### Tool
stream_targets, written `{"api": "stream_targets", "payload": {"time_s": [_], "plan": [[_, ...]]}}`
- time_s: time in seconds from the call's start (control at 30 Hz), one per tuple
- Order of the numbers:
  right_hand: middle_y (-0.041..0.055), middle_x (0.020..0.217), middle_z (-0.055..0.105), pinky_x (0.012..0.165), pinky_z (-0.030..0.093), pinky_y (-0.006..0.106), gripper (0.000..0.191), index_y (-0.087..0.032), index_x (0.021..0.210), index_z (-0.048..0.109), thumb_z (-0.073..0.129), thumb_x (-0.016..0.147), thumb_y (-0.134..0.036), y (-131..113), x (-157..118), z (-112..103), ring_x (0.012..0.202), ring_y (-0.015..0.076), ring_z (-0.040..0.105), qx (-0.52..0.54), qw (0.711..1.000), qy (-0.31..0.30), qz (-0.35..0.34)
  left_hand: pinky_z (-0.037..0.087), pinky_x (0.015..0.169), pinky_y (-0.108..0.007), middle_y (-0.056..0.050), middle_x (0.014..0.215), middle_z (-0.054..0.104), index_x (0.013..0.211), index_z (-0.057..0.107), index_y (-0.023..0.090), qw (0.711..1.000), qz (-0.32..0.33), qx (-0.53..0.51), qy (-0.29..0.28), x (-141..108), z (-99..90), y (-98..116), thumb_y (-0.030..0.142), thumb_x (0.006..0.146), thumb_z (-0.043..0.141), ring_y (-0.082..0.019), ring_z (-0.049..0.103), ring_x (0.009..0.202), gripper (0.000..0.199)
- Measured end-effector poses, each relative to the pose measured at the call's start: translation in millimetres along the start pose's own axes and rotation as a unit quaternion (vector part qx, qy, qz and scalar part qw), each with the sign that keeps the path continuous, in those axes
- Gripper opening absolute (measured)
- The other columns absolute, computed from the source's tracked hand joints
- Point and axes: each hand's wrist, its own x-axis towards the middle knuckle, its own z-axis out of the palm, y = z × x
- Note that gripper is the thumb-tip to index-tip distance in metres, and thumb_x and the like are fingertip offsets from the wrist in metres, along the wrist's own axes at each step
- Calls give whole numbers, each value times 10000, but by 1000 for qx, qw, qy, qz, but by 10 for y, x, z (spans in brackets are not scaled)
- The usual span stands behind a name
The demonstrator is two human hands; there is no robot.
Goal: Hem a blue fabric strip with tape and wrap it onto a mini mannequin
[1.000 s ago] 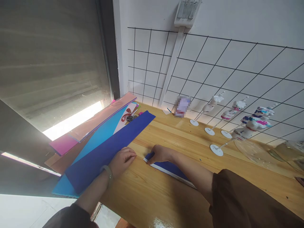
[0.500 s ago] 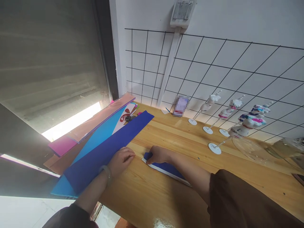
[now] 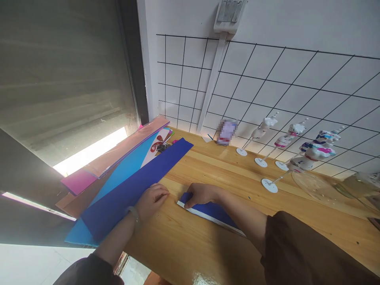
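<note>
A narrow dark blue strip with a white edge (image 3: 212, 219) lies slantwise on the wooden table (image 3: 178, 237). My right hand (image 3: 202, 194) is closed on its far left end, thumb over the white edge; the forearm covers part of the strip. To the left, my left hand (image 3: 152, 200) rests by the edge of a long dark blue sheet (image 3: 133, 186), its fingers pressed together. Whether anything tiny sits between those fingertips cannot be made out. Under the dark blue sheet lies a light blue sheet (image 3: 118, 174).
Pink and brown sheets (image 3: 127, 146) are stacked at the left. Red-handled scissors (image 3: 158, 144) and black clips lie behind the blue sheet. Several small mannequins on white stands (image 3: 269, 185), a blurred picture card (image 3: 227, 132) and a clear container (image 3: 314, 186) stand along the wall.
The white-edged strip has shifted very slightly to the right and towards me under my right hand. My left hand has hardly moved.
</note>
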Motion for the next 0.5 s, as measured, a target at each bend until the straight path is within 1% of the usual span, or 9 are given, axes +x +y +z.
{"api": "stream_targets", "payload": {"time_s": [0.07,0.17,0.23,0.27,0.3,0.37,0.43,0.5], "plan": [[-37,884,690,725,454,245,273,-194,956,677,685,707,-306,23,-46,-9,820,180,617,26,999,2,-37,452,829,-360,-54,862,674,799,679,216,1000,-13,-16,-2,4,-16,12,277,813,505,-189,576,862,185],[-56,876,687,704,430,214,309,-220,989,676,667,699,-326,42,-125,2,817,167,605,52,995,25,-80,426,883,-377,-63,888,671,807,687,217,998,-45,-48,-7,-13,-40,108,336,788,547,-213,568,924,184],[-45,830,676,649,421,208,310,-198,975,679,652,700,-337,44,-176,34,772,161,593,60,993,47,-91,404,929,-381,-69,971,666,891,681,217,994,-72,-78,-20,-44,-28,234,357,774,567,-227,556,999,215],[-41,785,665,606,413,203,303,-183,955,684,644,701,-343,43,-199,55,726,153,585,61,992,56,-93,403,941,-375,-70,1032,657,969,663,218,991,-87,-97,-31,-61,-8,310,362,773,569,-228,552,1031,260],[-41,735,649,561,399,198,295,-172,933,689,636,702,-348,41,-221,78,675,142,571,62,992,63,-95,417,933,-362,-72,1088,644,1064,623,219,987,-102,-118,-43,-76,21,391,367,776,563,-224,555,1046,329],[-49,671,611,505,366,188,280,-167,909,691,625,704,-345,34,-264,119,610,123,536,59,990,76,-100,466,876,-333,-83,1114,640,1182,544,201,977,-128,-157,-65,-93,90,549,381,773,561,-219,584,1020,448],[-53,637,579,479,342,185,260,-166,888,692,622,701,-332,20,-313,146,581,112,510,54,989,91,-104,496,815,-317,-90,1064,664,1193,535,177,968,-148,-183,-81,-93,140,693,393,759,570,-226,613,964,486],[-49,608,558,460,326,187,242,-159,850,694,621,699,-334,-10,-384,163,559,108,496,48,988,106,-100,509,764,-314,-80,975,695,1141,580,169,962,-158,-198,-103,-91,138,821,408,755,570,-239,632,911,454]]}}
